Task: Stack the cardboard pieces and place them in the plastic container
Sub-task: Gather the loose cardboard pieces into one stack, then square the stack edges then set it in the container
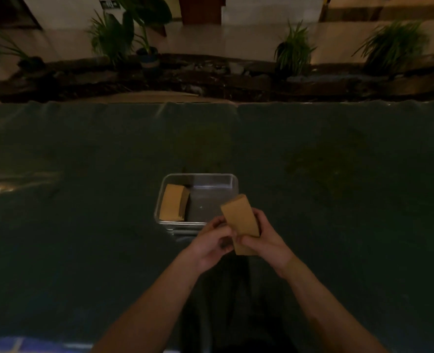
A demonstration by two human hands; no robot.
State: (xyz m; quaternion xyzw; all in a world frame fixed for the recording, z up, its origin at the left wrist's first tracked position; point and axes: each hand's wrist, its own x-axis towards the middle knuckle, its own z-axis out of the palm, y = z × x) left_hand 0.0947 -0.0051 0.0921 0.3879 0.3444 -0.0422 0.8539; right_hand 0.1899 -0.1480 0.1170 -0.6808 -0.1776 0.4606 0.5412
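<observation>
A clear plastic container (233,184) sits on the dark green table cover, just beyond my hands. Inside it, against the left wall, lies a stack of brown cardboard pieces (173,206). I hold a second stack of cardboard pieces (239,217) tilted above the container's near right corner. My right hand (261,240) grips its right side and lower end. My left hand (212,244) presses against its left edge with curled fingers. The lower end of the held stack is partly hidden by my fingers.
The dark green cover (83,225) spreads across the whole table. Beyond its far edge runs a dark rockery ledge (211,80) with several potted plants (293,50). A strip of cardboard (160,98) shows at the table's far edge.
</observation>
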